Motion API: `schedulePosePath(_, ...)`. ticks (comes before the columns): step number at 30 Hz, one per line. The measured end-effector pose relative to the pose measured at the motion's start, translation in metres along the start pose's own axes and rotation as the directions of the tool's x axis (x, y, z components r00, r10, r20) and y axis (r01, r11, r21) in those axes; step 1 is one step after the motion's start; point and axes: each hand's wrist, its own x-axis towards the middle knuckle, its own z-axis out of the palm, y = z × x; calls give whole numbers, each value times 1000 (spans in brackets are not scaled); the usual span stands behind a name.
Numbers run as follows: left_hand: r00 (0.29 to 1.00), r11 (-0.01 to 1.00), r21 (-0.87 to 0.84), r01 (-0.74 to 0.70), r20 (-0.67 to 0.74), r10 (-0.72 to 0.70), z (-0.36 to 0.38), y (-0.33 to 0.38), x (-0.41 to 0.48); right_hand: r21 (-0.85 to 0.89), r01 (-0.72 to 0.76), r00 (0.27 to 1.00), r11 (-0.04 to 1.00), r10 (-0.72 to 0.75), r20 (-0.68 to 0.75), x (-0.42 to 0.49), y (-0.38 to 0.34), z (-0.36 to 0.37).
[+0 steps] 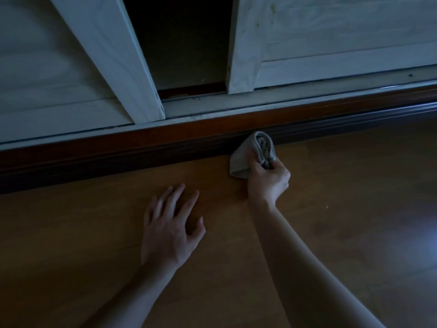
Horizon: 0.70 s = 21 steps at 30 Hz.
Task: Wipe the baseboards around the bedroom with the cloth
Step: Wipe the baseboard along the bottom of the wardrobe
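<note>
Standing at far left: pale wood-grain sliding door (47,67), its framed edge slanting down to a light-coloured track (201,107). Below the track, running the full width of the view: baseboard (106,155), reddish-brown along its top band and dark, with moulded grooves, on its face; it meets the floor (71,233), brown wood-look boards, dimly lit. Left hand (170,230): left of centre, palm down on the floor, near the baseboard but apart from it; fingers straight and spread, thumb out to the side, holding nothing; bare forearm trailing to the lower edge. Centre, above the track: dark opening (184,43) between the two doors, interior too dim to make out. Cloth (250,155): grey, bunched and folded over on itself, just right of centre; its upper rolled end touches the dark face of the baseboard and its lower edge lies at the floor. Right hand (269,181): directly below the cloth, fingers curled tight round its gathered end, knuckles turned right, bare forearm reaching in from the lower right. Second pale door (343,39): upper right, same grain and frame. Far right, on the floor: bluish patch of reflected light (423,233).
</note>
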Motion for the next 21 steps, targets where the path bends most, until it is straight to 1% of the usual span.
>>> schedulePosePath(2,1000,1000,-4,-3,-4,3,0,2,1,15,-13,1000,1000,13,-8,0,1,-1)
schedulePosePath(5,1000,1000,-3,-6,-14,5,0,2,-1,72,-49,996,996,54,-77,-3,-1,7)
schedulePosePath(8,999,1000,-17,-13,-35,13,0,1,0,87,-46,996,995,53,-70,-22,0,24)
schedulePosePath(13,997,999,-30,-20,-80,17,0,3,1,83,-52,998,995,48,49,-46,8,40)
schedulePosePath(18,997,999,-42,-13,-70,10,-2,4,1,81,-80,969,994,58,241,-52,11,36)
schedulePosePath(21,999,999,-40,4,-41,-5,-1,5,0,78,-11,968,997,-9,253,-38,7,17)
